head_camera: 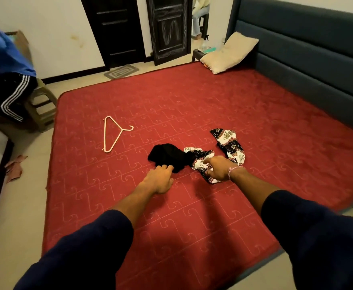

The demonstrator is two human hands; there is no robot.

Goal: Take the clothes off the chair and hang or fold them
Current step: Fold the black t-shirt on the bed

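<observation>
On the red bed (192, 105): 1 black garment (167, 154) pinched by left hand (158, 178), 1 patterned garment (230, 147) gripped by right hand (217, 167), 1 hanger (112, 132), 1 pillow (230, 52)

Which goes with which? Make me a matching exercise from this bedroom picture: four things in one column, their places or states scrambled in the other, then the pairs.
Things:
1. hanger
2. pillow
3. black garment
4. patterned garment

Places or states:
A. propped against the headboard
B. gripped by the right hand
C. lying alone on the red bed cover
D. touched by the left hand

Pairs: 1-C, 2-A, 3-D, 4-B
</observation>
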